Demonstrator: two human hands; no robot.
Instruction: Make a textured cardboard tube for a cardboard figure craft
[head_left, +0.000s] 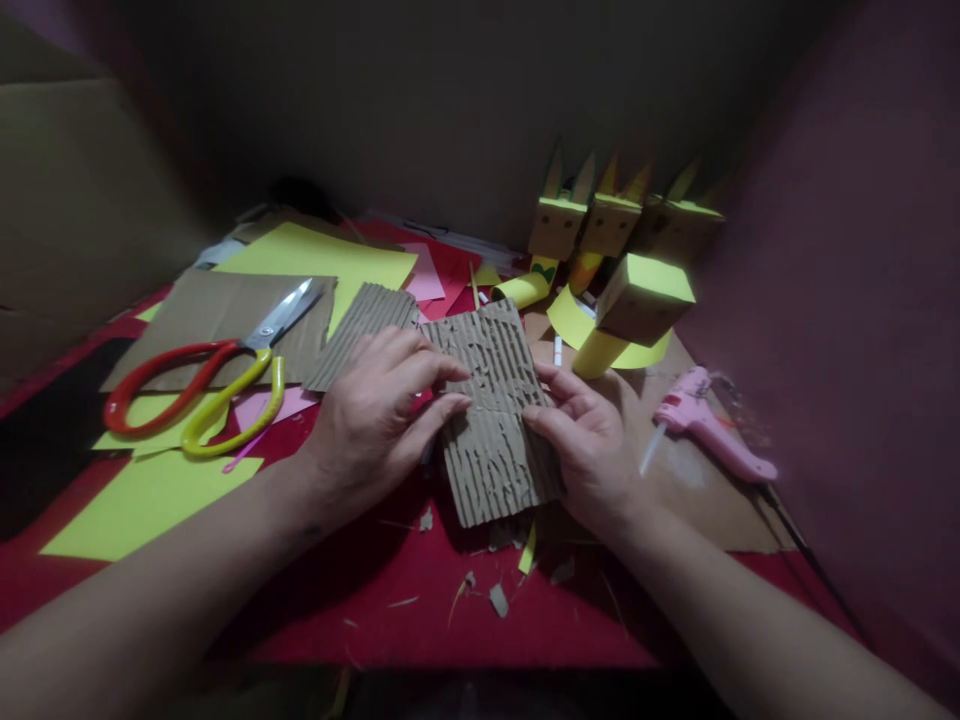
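Observation:
A piece of corrugated cardboard (499, 440), its ridges bared and torn in places, is held in front of me between both hands. My left hand (394, 395) pinches its left edge with thumb and fingers. On the right edge, the thumb of my right hand (577, 425) lies on top while the fingers curl behind. Just behind my left hand lies a second ridged cardboard piece (364, 325). Scissors (259, 345) with one red and one yellow handle rest to the left, blades pointing away.
A pink glue gun (705, 425) lies at right on a flat cardboard sheet (697, 500). A yellow-topped box figure (645, 300) stands behind my right hand, with several eared figures (559, 225) farther back. Yellow paper (150, 505) and cardboard scraps (499, 600) lie on the red table (360, 610).

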